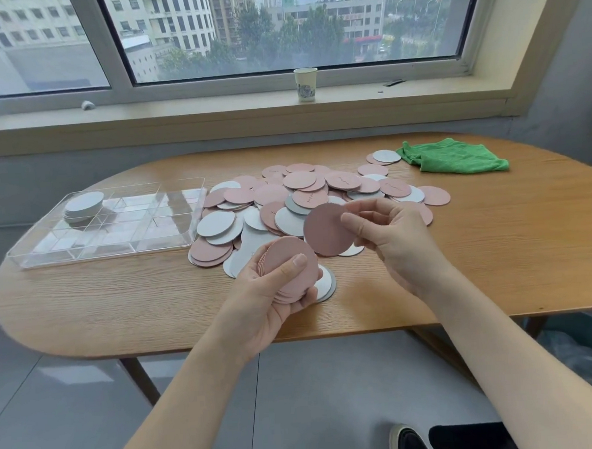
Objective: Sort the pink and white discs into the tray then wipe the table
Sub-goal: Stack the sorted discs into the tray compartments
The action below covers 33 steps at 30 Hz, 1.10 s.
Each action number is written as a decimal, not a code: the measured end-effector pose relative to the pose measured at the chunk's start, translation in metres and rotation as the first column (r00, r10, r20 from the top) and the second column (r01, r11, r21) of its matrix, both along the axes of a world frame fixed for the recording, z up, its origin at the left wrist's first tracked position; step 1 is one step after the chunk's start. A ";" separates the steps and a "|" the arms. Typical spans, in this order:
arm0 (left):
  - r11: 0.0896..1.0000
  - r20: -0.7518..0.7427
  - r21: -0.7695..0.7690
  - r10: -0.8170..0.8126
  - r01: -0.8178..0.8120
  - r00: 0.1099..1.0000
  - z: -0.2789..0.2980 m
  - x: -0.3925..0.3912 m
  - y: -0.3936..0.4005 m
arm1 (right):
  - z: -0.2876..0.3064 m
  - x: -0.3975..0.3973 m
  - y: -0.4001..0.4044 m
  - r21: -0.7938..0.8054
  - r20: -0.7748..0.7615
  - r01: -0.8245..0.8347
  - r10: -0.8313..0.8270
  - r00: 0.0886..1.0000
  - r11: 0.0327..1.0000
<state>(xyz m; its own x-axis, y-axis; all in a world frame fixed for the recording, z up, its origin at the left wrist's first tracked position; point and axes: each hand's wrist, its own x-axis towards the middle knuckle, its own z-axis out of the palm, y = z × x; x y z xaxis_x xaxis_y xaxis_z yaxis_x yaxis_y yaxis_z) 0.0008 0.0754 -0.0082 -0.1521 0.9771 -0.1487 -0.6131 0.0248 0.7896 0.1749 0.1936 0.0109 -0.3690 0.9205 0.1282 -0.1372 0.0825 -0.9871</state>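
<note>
The right hand (387, 233) pinches 1 pink disc (327, 229) just right of and above the stack (288, 269) gripped by the left hand (274, 294).

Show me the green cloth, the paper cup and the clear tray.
green cloth (455, 157), head view, middle of the folds.
paper cup (306, 84), head view, side wall.
clear tray (170, 210), head view, bare compartment.

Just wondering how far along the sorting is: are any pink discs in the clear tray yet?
No: the clear tray holds only a stack of white discs in its far left compartment.
</note>
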 end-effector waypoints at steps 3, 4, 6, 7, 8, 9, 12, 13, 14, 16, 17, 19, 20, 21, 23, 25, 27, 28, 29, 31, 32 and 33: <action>1.000 0.006 0.011 0.004 -0.005 1.000 -0.001 -0.001 0.001 | 0.002 -0.003 -0.013 -0.004 -0.045 -0.033 0.033 0.998 0.999; 1.000 0.013 0.014 0.005 -0.005 1.000 -0.001 -0.001 0.001 | 0.004 -0.003 -0.014 -0.004 -0.059 -0.029 0.029 0.998 1.000; 1.000 0.016 0.010 0.005 -0.005 1.000 -0.002 -0.001 0.001 | 0.007 -0.001 -0.014 -0.007 -0.081 -0.021 0.020 0.996 1.000; 1.000 0.014 0.007 0.006 -0.006 1.000 -0.002 -0.001 0.001 | 0.007 0.000 -0.014 -0.013 -0.090 -0.025 0.024 0.996 1.000; 1.000 0.018 0.004 0.008 -0.008 1.000 -0.002 -0.001 0.002 | 0.008 0.000 -0.014 -0.018 -0.095 -0.035 0.034 0.995 0.999; 1.000 0.025 0.006 0.011 -0.011 1.000 -0.003 -0.002 0.002 | 0.008 -0.001 -0.015 -0.013 -0.091 -0.042 0.040 0.995 0.999; 1.000 0.055 0.015 0.012 -0.013 0.998 -0.005 -0.004 0.003 | 0.009 0.001 -0.011 0.078 -0.061 0.028 -0.023 0.998 0.997; 1.000 0.061 0.011 0.015 -0.015 0.998 -0.005 -0.004 0.003 | 0.010 0.004 -0.008 0.093 -0.076 0.060 -0.053 0.996 0.994; 1.000 0.067 0.007 0.017 -0.018 0.998 -0.004 -0.004 0.003 | 0.012 0.008 -0.005 0.080 -0.105 0.073 -0.064 0.992 0.994; 1.000 0.076 0.005 0.016 -0.016 0.997 -0.004 -0.004 0.003 | 0.015 0.011 -0.004 0.020 -0.154 0.046 -0.042 0.987 0.999; 1.000 0.073 0.008 0.013 -0.014 0.997 -0.004 -0.004 0.003 | 0.014 0.009 -0.006 -0.001 -0.155 0.021 -0.021 0.988 1.000; 1.000 0.054 0.019 0.003 -0.004 0.999 -0.004 -0.005 0.003 | 0.009 0.001 -0.013 -0.014 -0.112 -0.037 0.035 0.993 0.999; 1.000 0.042 0.027 -0.001 0.000 0.999 -0.004 -0.005 0.003 | 0.006 -0.004 -0.017 -0.005 -0.077 -0.064 0.064 0.995 0.998; 1.000 0.034 0.031 -0.004 0.003 0.999 -0.004 -0.005 0.004 | 0.002 -0.008 -0.020 0.020 -0.029 -0.080 0.080 0.996 0.997; 0.999 0.026 0.039 -0.011 0.010 1.000 -0.005 -0.005 0.004 | -0.004 -0.015 -0.025 0.101 0.101 -0.078 0.067 0.993 0.992; 0.999 0.018 0.041 -0.019 0.019 1.000 -0.005 -0.005 0.003 | -0.011 -0.022 -0.030 0.157 0.182 -0.065 0.036 0.983 0.985; 0.999 0.016 0.039 -0.026 0.026 1.000 -0.005 -0.004 0.002 | -0.016 -0.028 -0.034 0.182 0.181 -0.054 0.021 0.983 0.982; 0.999 0.011 0.037 -0.029 0.028 1.000 -0.005 -0.005 0.002 | -0.016 -0.030 -0.035 0.204 0.182 -0.046 0.008 0.983 0.978; 0.999 0.003 0.037 -0.034 0.034 0.999 -0.004 -0.005 0.001 | -0.017 -0.032 -0.036 0.225 0.192 -0.041 -0.003 0.981 0.974; 0.998 -0.016 0.045 -0.045 0.046 0.999 -0.005 -0.005 0.001 | -0.015 -0.032 -0.036 0.230 0.222 -0.052 -0.001 0.975 0.972; 0.997 -0.025 0.055 -0.050 0.051 0.998 -0.005 -0.005 0.000 | -0.013 -0.031 -0.035 0.209 0.244 -0.073 0.020 0.969 0.975; 0.996 -0.034 0.066 -0.053 0.055 0.998 -0.006 -0.004 0.000 | -0.011 -0.030 -0.034 0.174 0.272 -0.110 0.059 0.960 0.979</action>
<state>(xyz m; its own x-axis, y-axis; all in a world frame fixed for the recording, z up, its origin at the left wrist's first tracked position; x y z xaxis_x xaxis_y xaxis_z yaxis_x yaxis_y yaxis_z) -0.0037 0.0753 -0.0141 -0.1027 0.9916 -0.0792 -0.5867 0.0039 0.8098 0.1446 0.1593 -0.0005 -0.4883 0.8537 0.1810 0.1121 0.2670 -0.9572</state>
